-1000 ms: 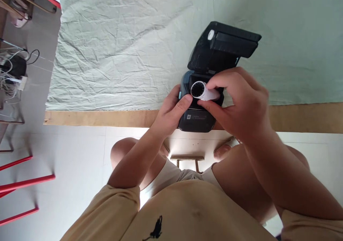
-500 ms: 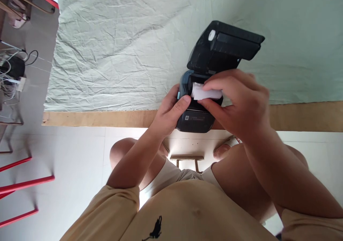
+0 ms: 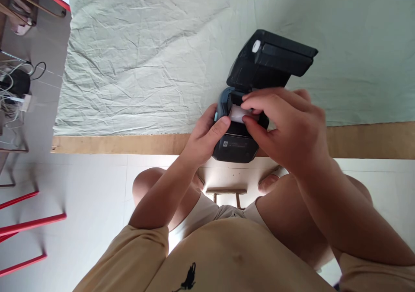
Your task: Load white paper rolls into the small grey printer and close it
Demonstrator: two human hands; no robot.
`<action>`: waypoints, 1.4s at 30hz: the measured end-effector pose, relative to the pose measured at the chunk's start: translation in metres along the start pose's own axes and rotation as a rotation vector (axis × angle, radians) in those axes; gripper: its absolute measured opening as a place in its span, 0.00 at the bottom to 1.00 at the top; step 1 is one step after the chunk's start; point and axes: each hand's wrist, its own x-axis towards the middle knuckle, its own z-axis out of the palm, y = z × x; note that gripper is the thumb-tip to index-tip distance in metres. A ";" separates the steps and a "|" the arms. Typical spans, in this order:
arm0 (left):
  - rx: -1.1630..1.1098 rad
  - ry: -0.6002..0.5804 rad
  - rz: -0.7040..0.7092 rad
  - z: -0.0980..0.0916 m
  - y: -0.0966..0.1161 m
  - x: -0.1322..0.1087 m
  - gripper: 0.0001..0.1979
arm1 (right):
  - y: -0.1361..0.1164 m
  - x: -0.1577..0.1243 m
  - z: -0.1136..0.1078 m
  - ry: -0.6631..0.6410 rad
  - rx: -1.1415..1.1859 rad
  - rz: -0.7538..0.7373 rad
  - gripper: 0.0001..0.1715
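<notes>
A dark label printer [image 3: 238, 147] sits at the table's front edge, its hinged lid [image 3: 279, 54] swung up and away from me. My left hand [image 3: 207, 134] grips the printer's left side, thumb on top by the opening. Inside the compartment lies a white paper roll [image 3: 237, 113]. My right hand [image 3: 288, 123] reaches over from the right, thumb and fingertips pinching the roll; its right end is hidden behind the fingers.
Pale green wrinkled cloth [image 3: 145, 58] covers the table, with a bare wooden edge [image 3: 129, 144] along the front. Red metal legs [image 3: 35, 225] stand on the floor at left. Tangled cables [image 3: 11, 97] lie farther up the left side.
My right hand has lowered the paper roll deeper into the printer's compartment. The printer and its lid have shifted slightly toward me, while my left hand keeps its hold.
</notes>
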 end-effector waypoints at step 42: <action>0.008 -0.041 -0.004 -0.018 -0.018 0.003 0.65 | 0.043 -0.018 0.021 0.414 0.259 -0.014 0.33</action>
